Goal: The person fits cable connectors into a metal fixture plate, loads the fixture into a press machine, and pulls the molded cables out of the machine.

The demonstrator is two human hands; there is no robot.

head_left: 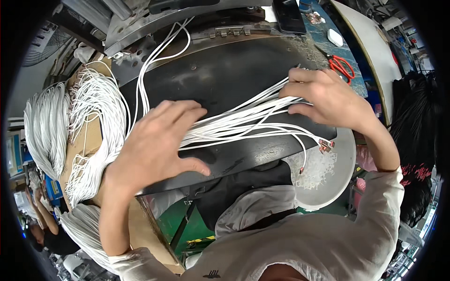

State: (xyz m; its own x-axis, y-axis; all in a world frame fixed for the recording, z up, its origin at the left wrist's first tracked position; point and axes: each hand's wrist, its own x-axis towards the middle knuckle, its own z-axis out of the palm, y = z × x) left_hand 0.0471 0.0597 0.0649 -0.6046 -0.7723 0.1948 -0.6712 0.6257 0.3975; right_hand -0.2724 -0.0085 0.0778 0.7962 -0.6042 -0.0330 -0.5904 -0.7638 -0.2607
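Left hand (154, 145) flat, fingers spread on white wire bundle (243, 122) mid-worktop (225, 70), right hand (323, 96) fingers pinched on it at 2 o'clock; loose terminal ends (325, 145) could snag, tangling strands.

This is a workshop, most likely a small factory for wire assembly. A worn black bench (225, 79) carries a bunch of white wires (243, 119) with metal terminals (325, 145) at their ends. At 9 o'clock, big bundles of the same cut wire (47, 126) hang over cardboard (86, 136). At 4 o'clock a grey bowl (344, 159) holds clear plastic scraps (316, 171). Red scissors (342, 67) lie at 2 o'clock on a stained mat (323, 35). At 12 o'clock there is a metal machine frame (154, 23). A fan (40, 44) stands at 10 o'clock, and the floor (180, 225) under the bench is green.
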